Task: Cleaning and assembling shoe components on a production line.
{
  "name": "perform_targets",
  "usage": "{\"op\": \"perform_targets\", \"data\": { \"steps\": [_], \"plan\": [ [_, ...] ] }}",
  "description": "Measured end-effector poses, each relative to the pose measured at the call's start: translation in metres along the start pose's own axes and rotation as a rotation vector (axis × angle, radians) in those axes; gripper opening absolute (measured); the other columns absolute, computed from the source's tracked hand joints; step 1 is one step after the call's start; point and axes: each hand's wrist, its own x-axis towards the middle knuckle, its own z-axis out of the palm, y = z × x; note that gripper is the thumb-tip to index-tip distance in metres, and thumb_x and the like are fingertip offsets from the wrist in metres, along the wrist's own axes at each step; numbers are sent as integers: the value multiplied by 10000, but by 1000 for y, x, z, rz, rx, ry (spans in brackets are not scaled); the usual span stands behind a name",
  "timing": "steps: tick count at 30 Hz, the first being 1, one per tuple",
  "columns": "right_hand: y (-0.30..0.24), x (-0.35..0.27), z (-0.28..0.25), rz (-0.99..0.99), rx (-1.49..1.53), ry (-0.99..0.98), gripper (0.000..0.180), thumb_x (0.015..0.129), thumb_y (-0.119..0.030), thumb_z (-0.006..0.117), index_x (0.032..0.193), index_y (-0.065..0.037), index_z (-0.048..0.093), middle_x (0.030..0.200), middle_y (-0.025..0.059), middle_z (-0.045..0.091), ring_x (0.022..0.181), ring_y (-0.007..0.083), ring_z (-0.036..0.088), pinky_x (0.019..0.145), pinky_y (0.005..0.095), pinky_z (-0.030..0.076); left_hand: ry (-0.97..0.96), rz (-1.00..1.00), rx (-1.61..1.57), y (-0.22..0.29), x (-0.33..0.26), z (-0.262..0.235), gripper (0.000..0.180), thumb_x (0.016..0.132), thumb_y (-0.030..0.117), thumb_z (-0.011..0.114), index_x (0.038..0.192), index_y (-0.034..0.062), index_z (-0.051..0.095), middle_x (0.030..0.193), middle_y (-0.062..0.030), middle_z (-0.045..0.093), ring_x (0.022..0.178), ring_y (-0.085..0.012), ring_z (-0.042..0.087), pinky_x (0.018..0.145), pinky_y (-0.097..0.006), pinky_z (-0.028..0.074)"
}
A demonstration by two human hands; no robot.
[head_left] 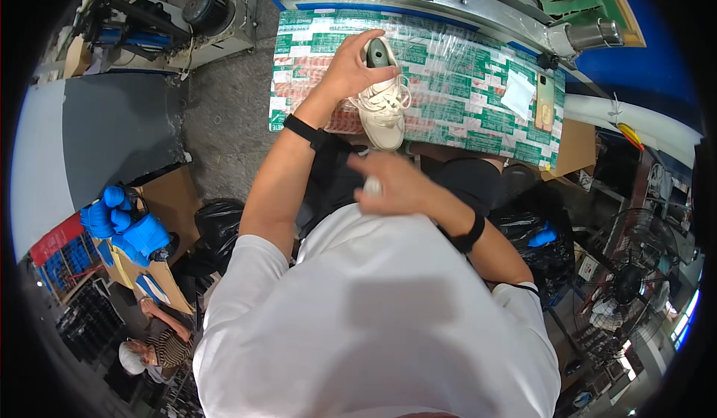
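A rectangular table covered in green-and-white printed tape and clear film extends beneath a cream lace-up shoe with a dark green inside and loose, tangled laces. Left of centre, the shoe lies lengthwise across the table's depth, heel away, toe toward the person and overlapping the near edge in view. Bare tabletop runs rightward to a white sheet-like packet; less room lies left. The left hand curls around the heel, thumb at the collar. The right hand, blurred and partly curled, is near the shirt; whether it grips anything cannot be told.
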Motion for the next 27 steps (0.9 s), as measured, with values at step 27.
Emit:
{"op": "perform_targets", "data": {
  "steps": [27],
  "plan": [
    [195, 22, -67, 255, -667, 868, 916, 843, -342, 794, 1623, 36, 498, 1228, 213, 652, 1129, 409, 605, 1034, 556, 472, 448, 49, 95, 35, 46, -117, 801, 679, 48, 1007, 1384, 44, 627, 1239, -132, 745, 1149, -263, 713, 1027, -389, 575]
  ]
}}
